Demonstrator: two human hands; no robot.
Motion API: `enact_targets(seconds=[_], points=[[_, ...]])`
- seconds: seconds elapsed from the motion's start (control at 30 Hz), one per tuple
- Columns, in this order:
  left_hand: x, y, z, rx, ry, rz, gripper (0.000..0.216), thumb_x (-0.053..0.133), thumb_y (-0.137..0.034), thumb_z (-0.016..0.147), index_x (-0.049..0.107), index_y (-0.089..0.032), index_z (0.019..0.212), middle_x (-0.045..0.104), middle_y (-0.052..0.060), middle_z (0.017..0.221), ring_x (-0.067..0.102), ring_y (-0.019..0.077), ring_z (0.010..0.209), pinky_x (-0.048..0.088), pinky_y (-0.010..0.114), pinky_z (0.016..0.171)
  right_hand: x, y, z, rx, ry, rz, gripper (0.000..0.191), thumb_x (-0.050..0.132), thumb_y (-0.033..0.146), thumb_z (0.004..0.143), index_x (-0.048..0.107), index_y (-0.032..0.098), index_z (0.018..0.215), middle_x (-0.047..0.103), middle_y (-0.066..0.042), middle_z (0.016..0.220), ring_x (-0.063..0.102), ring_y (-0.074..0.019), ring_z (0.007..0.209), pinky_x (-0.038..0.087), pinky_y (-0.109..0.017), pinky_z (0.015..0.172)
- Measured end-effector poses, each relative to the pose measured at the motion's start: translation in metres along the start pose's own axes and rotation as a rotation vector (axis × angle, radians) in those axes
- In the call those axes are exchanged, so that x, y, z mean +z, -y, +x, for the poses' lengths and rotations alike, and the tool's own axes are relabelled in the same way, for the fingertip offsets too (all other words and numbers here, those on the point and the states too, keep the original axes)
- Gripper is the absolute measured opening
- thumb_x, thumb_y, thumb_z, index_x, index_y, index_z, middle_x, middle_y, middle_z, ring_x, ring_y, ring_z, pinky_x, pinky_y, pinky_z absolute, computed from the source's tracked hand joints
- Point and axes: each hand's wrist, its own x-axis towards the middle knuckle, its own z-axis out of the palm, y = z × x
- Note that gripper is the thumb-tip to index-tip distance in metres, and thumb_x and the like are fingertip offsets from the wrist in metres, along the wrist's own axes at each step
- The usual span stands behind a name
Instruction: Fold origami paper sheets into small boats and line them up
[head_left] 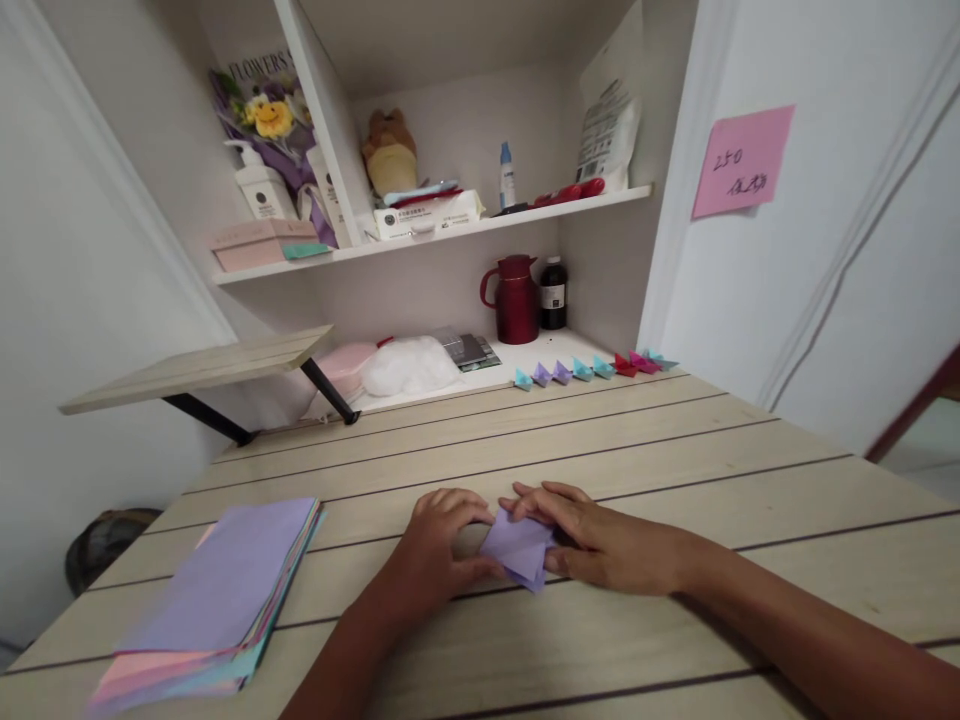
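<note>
A small folded piece of purple paper (517, 545) lies on the wooden tabletop (600, 650) between my two hands. My left hand (442, 545) curls in from the left, its thumb and fingertips at the paper's left edge. From the right, my right hand (592, 535) grips the paper, fingers over its upper edge and thumb at its right side. The paper has several layers, with a loose corner pointing toward me. Part of its upper right side is hidden under my right fingers.
A stack of coloured paper (217, 580), purple on top, lies at left. Folded paper boats (562, 372) line the table's back edge. Behind are a red jug (517, 300), a dark bottle (553, 295) and a shelf (510, 208). A raised wooden board (202, 368) stands back left.
</note>
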Motion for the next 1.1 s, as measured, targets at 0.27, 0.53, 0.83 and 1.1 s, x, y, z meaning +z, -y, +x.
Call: enact_targets(seconds=[0.27, 0.53, 0.83, 1.1], points=[[0.004, 0.0, -0.008, -0.036, -0.047, -0.043, 0.033, 0.071, -0.042, 0.077, 0.066, -0.027, 0.106, 0.059, 0.005, 0.124, 0.05, 0.0247, 0.116, 0.037, 0.042, 0.101, 0.008, 0.001, 0.004, -0.001, -0.065, -0.075, 0.037, 0.046, 0.009, 0.082, 0.05, 0.026, 0.114, 0.056, -0.005, 0.132, 0.026, -0.02, 0.142, 0.021, -0.047, 0.115], [0.007, -0.005, -0.011, -0.032, -0.013, -0.017, 0.024, 0.073, -0.036, 0.077, 0.071, -0.03, 0.1, 0.056, 0.004, 0.126, 0.048, 0.0256, 0.119, 0.036, 0.045, 0.104, 0.015, -0.016, 0.014, 0.01, -0.247, -0.131, 0.005, 0.056, 0.024, 0.087, 0.061, 0.024, 0.088, 0.052, -0.005, 0.138, 0.039, -0.0258, 0.133, 0.032, -0.047, 0.108], [0.017, -0.01, -0.003, -0.108, -0.053, -0.043, 0.013, 0.063, -0.021, 0.084, 0.072, -0.028, 0.09, 0.061, 0.003, 0.12, 0.052, 0.0237, 0.115, 0.037, 0.046, 0.101, 0.021, -0.02, 0.024, 0.114, -0.39, -0.304, 0.025, 0.054, 0.037, 0.091, 0.057, 0.021, 0.071, 0.061, -0.006, 0.113, 0.054, -0.0259, 0.109, 0.039, -0.047, 0.091], [0.016, -0.016, -0.005, -0.115, -0.087, -0.008, 0.02, 0.061, -0.019, 0.084, 0.06, -0.022, 0.104, 0.062, 0.007, 0.118, 0.054, 0.0233, 0.112, 0.038, 0.047, 0.103, 0.023, -0.018, 0.027, 0.148, -0.366, -0.436, 0.02, 0.053, 0.038, 0.09, 0.06, 0.021, 0.08, 0.06, -0.008, 0.114, 0.054, -0.0271, 0.104, 0.041, -0.045, 0.086]])
